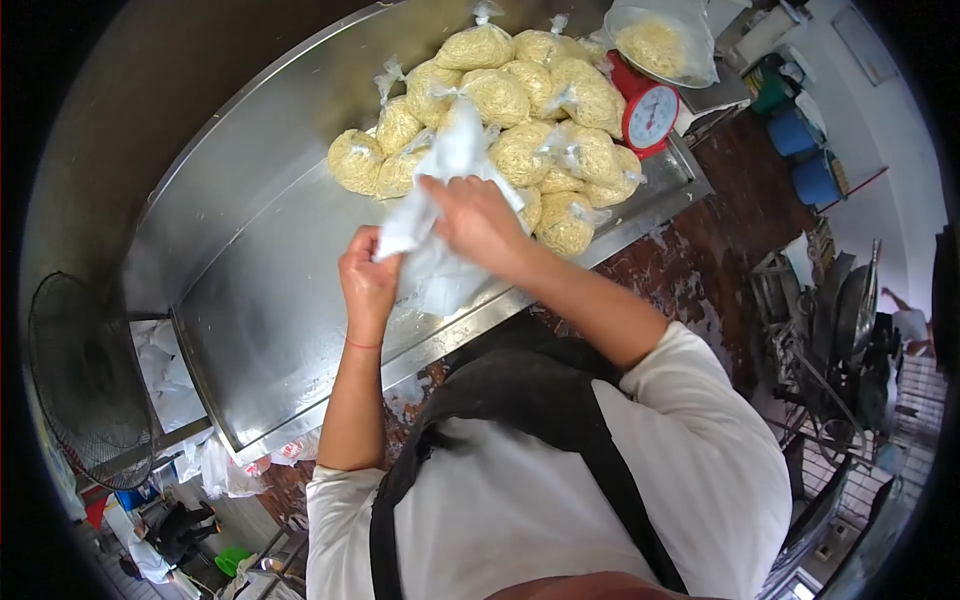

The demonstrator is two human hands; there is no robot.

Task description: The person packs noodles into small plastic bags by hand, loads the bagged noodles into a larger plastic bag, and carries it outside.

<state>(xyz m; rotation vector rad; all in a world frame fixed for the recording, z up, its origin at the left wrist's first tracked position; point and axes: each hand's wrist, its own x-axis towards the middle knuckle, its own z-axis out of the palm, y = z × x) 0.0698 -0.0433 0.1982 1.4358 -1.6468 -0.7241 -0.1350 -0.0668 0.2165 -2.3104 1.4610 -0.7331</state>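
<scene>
Between my hands hangs a white, thin plastic bag [437, 265], crumpled and partly see-through, over the metal table [275, 270]. My left hand [370, 268] pinches the bag's edge on the left, a red string round its wrist. My right hand [470, 215] is closed on the bag's upper part, to the right of the left hand; the fingertips are partly hidden in the plastic. Just beyond lie several tied clear bags of pale shredded food [497, 97], piled on the table. The white bag overlaps the front of this pile.
A red dial scale [650, 115] stands right of the pile, its pan [660, 45] holding pale shreds. A round fan [85, 370] is at the left. Plastic bags [225, 465] hang below the table. Blue buckets [815, 180] and metal equipment [835, 320] are at the right. Other people are far off.
</scene>
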